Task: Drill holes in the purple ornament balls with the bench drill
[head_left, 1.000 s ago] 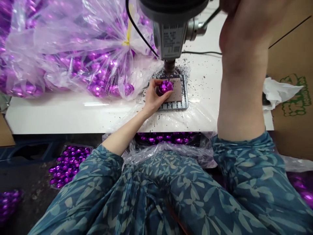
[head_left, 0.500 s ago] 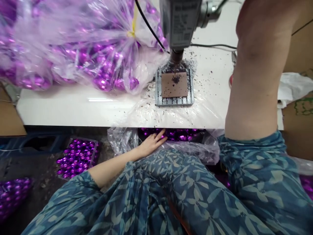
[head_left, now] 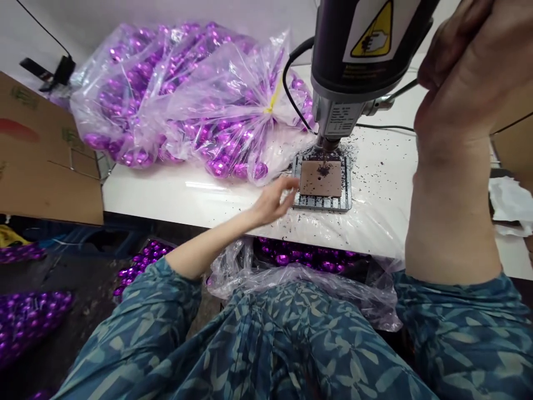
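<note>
My left hand (head_left: 272, 201) hangs over the table at the left edge of the drill press base (head_left: 346, 201). Its fingers are bent but apart, and nothing shows between them. On the base lies a flat brown board (head_left: 331, 188) with a small dark hole and a heap of dark shavings under the drill. The drill press (head_left: 375, 61) stands above it. At upper right, my right hand (head_left: 462, 66) is curled at the end of the press's lever (head_left: 402, 93); the grip inside the fingers is hidden.
Clear bags of shiny purple balls (head_left: 183, 111) lie on the white table's (head_left: 154, 189) left side. More purple balls (head_left: 287, 259) fill a plastic-lined container below the front edge. A cardboard box (head_left: 50, 161) stands left; a white cloth or paper (head_left: 512, 200) lies right.
My left hand has risen from the purple balls below the table edge to beside the drill press base. The view has shifted, bringing my right hand and the press's upper body into sight.
</note>
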`<state>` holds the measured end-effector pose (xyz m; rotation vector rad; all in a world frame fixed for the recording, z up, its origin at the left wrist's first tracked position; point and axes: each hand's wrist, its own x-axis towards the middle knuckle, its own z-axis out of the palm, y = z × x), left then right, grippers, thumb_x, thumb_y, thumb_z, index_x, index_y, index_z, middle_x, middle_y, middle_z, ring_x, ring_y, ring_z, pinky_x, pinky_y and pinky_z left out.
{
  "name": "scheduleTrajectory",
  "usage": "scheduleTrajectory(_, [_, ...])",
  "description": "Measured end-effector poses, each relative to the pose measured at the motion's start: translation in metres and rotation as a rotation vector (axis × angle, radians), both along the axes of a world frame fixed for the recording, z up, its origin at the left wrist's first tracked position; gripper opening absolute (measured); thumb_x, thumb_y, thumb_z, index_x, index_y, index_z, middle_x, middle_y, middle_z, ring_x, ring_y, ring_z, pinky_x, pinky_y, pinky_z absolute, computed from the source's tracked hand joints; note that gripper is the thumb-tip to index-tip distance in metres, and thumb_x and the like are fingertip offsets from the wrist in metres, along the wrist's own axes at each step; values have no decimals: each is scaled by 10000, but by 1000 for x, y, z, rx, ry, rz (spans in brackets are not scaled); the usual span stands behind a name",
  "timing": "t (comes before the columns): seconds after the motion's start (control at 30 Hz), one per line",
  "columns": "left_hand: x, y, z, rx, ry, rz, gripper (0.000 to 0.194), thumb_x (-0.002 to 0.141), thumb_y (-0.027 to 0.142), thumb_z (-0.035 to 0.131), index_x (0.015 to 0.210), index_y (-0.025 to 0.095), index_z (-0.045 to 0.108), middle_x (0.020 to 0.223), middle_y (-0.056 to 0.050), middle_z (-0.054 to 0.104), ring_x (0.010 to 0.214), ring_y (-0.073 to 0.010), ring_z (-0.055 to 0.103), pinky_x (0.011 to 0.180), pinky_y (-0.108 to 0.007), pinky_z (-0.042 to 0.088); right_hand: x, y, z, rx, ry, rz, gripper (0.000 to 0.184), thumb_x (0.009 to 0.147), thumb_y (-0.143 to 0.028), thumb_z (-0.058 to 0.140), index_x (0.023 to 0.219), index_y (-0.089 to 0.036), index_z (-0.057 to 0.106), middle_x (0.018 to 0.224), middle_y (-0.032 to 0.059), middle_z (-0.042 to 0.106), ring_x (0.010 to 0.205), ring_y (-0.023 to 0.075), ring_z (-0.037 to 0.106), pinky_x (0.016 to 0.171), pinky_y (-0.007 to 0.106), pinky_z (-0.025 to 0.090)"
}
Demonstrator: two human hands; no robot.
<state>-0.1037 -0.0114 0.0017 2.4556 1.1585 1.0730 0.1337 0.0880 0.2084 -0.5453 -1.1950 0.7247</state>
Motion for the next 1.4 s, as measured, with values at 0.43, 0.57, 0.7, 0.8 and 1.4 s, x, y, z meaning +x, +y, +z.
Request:
scheduleTrajectory(0.43, [-64, 100, 24, -322, 611, 548, 82, 753, 142, 769, 685, 156, 726, 762, -171, 720, 1120, -470, 685, 975, -611, 541, -8, 16, -4, 132, 215, -100, 428, 836, -362, 723, 549, -100, 542, 451, -45, 361, 370, -5, 322, 438, 193, 98])
scheduleTrajectory(0.57, [-70, 95, 18, -301, 458, 484, 89, 723, 195, 810, 726, 159, 728, 793, -177, 710, 1185, -499, 621, 1025, -689, 475, -11, 19, -5, 139, 208, -98, 409, 910, -272, 650, 562, -106, 515, 460, -43, 341, 374, 1, 307, 453, 207, 90])
scheduleTrajectory(0.7, [-60, 76, 42, -242, -11, 406, 343, 869, 358, 795, 1187, 231, 767, 1155, -143, 731, 1085, -324, 682, 1014, -533, 542, -14, 24, -5, 227, 263, -83, 461, 955, -230, 552, 562, -188, 315, 431, -58, 224, 349, 31, 246, 451, 256, 51])
scheduleTrajectory(0.8, [-47, 60, 58, -388, -492, 275, 470, 970, 537, 712, 1389, 331, 659, 1247, -93, 715, 992, -215, 734, 918, -402, 603, -14, 23, -4, 271, 256, -63, 447, 991, -182, 431, 573, -230, 279, 428, -73, 76, 327, 58, 236, 452, 286, 44])
scheduleTrajectory(1.4, [6, 45, 26, -1035, -1027, 55, 478, 965, 589, 728, 1278, 230, 685, 1275, -142, 765, 1184, -300, 764, 1026, -502, 659, -17, 12, 2, 170, 103, -194, 493, 962, -293, 457, 569, -215, 170, 381, -75, 214, 310, 0, 256, 428, 249, 83])
